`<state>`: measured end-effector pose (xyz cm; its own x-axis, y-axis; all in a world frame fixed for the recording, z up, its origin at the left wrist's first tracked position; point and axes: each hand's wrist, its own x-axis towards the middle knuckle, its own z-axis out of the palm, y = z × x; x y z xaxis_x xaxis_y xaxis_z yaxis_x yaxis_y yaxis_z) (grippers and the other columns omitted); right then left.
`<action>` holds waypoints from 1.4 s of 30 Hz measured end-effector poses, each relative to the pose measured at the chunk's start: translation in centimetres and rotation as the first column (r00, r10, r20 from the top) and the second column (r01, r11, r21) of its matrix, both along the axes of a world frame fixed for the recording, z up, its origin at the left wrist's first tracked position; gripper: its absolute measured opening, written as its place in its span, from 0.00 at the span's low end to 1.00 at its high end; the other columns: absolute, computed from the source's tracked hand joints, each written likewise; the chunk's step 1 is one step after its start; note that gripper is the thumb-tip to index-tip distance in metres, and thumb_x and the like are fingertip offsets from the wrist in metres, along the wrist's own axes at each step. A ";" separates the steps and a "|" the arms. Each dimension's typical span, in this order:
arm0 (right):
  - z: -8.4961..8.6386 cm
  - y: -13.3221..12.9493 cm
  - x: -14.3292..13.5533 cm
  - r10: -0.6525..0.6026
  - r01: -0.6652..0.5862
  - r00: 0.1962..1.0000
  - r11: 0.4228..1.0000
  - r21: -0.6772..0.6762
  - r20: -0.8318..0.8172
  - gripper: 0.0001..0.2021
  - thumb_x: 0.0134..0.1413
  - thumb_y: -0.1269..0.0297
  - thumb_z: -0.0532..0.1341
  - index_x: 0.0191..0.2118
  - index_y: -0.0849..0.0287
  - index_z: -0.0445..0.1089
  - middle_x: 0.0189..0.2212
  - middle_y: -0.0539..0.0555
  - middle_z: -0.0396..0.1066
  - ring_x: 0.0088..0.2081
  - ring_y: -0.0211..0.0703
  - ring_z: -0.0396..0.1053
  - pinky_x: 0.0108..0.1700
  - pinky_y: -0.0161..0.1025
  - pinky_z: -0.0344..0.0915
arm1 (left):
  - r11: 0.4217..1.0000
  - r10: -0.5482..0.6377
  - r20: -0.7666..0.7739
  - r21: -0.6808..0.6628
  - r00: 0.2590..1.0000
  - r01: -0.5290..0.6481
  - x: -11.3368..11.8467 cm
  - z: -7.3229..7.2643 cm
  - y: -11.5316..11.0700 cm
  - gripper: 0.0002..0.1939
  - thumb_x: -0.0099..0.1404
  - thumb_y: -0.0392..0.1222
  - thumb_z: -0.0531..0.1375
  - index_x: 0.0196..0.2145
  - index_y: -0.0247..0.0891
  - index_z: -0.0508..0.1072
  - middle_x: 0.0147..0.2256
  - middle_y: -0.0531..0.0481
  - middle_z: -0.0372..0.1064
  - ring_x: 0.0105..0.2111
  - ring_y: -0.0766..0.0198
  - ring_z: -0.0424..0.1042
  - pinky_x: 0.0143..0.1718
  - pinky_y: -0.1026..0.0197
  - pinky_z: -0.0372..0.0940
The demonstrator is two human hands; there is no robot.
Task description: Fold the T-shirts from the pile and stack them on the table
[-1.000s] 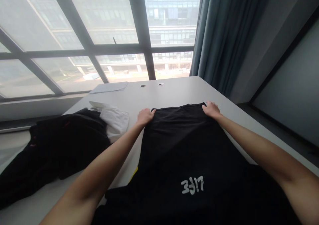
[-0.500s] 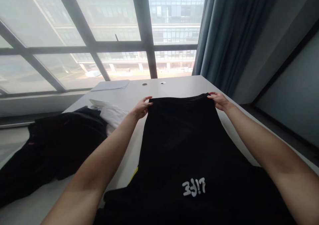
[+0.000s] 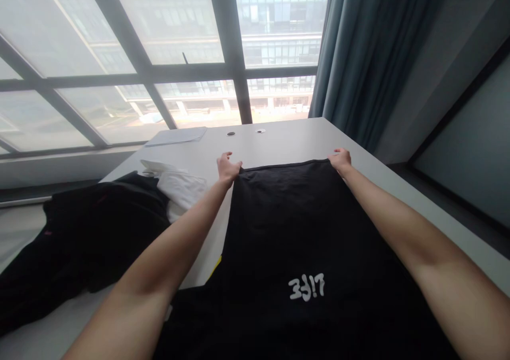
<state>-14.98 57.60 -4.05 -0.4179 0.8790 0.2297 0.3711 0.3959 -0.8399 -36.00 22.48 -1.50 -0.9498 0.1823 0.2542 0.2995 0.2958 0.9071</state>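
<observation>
A black T-shirt (image 3: 295, 227) with white lettering, upside down from here, is spread lengthwise over the table, its hem at the far end. My left hand (image 3: 229, 167) pinches the hem's left corner between thumb and fingers. At the opposite corner my right hand (image 3: 340, 160) is closed on the fabric. The hem stretches nearly straight between both hands. A small yellow patch (image 3: 215, 267) shows at the shirt's left side. The shirt's near end runs out of view at the bottom.
Left of my left arm lies a heap of dark clothing (image 3: 91, 232), with a white garment (image 3: 181, 187) beside it. Papers (image 3: 175, 136) rest at the far left of the white table (image 3: 287, 142), near two round cable holes. Windows stand behind; a blue-grey curtain (image 3: 358, 57) hangs at right.
The shirt's hem has come slightly nearer, and its fabric looks flatter and tauter. My left hand has turned with fingers raised; my right hand has shifted a little left.
</observation>
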 end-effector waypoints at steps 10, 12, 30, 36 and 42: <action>-3.8 -6.5 3.2 0.265 -0.505 0.807 0.774 0.383 0.528 0.27 0.68 0.52 0.51 0.64 0.63 0.67 0.66 0.64 0.61 0.68 0.58 0.55 0.69 0.54 0.52 | 0.488 -0.584 -0.120 -0.842 0.803 0.230 9.8 -4.0 -1.1 0.33 0.75 0.59 0.46 0.70 0.40 0.57 0.72 0.42 0.46 0.72 0.44 0.43 0.69 0.38 0.43; -3.6 -6.4 3.4 0.256 -0.502 0.804 0.775 0.384 0.536 0.28 0.70 0.51 0.48 0.65 0.63 0.65 0.68 0.64 0.59 0.70 0.58 0.52 0.69 0.54 0.50 | 0.507 -0.549 -0.141 -0.840 0.824 0.193 8.8 -3.6 -1.2 0.34 0.76 0.59 0.44 0.71 0.38 0.56 0.72 0.41 0.46 0.72 0.45 0.44 0.69 0.39 0.44; -2.3 -3.7 1.6 0.273 -0.546 0.698 0.801 0.245 0.662 0.33 0.69 0.46 0.48 0.70 0.62 0.56 0.73 0.63 0.47 0.73 0.55 0.44 0.71 0.59 0.43 | 0.471 -0.524 -0.099 -0.862 0.846 0.190 5.2 -2.8 0.7 0.34 0.75 0.61 0.44 0.71 0.43 0.55 0.73 0.46 0.43 0.72 0.45 0.39 0.69 0.37 0.40; -1.8 -6.5 2.8 0.200 -0.438 0.843 0.794 0.423 0.499 0.28 0.68 0.55 0.50 0.67 0.64 0.63 0.69 0.65 0.55 0.71 0.59 0.50 0.69 0.62 0.46 | 0.590 -0.580 -0.280 -0.791 0.765 0.158 8.4 -2.2 -0.1 0.29 0.77 0.54 0.46 0.69 0.40 0.61 0.71 0.45 0.51 0.72 0.52 0.44 0.71 0.42 0.37; -2.0 -13.1 6.5 0.495 -0.730 0.674 0.562 0.389 0.549 0.29 0.68 0.51 0.51 0.69 0.57 0.60 0.71 0.60 0.53 0.71 0.55 0.49 0.70 0.59 0.47 | 0.410 -0.725 -0.102 -0.858 0.682 0.308 13.9 -3.0 -1.2 0.33 0.74 0.64 0.46 0.71 0.51 0.56 0.73 0.50 0.43 0.73 0.47 0.39 0.70 0.37 0.38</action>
<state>-8.44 44.52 -6.01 -0.9497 0.1350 0.2825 0.0585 0.9629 -0.2633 -22.13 21.30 -4.48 -0.4225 0.9038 0.0680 0.8973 0.4065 0.1723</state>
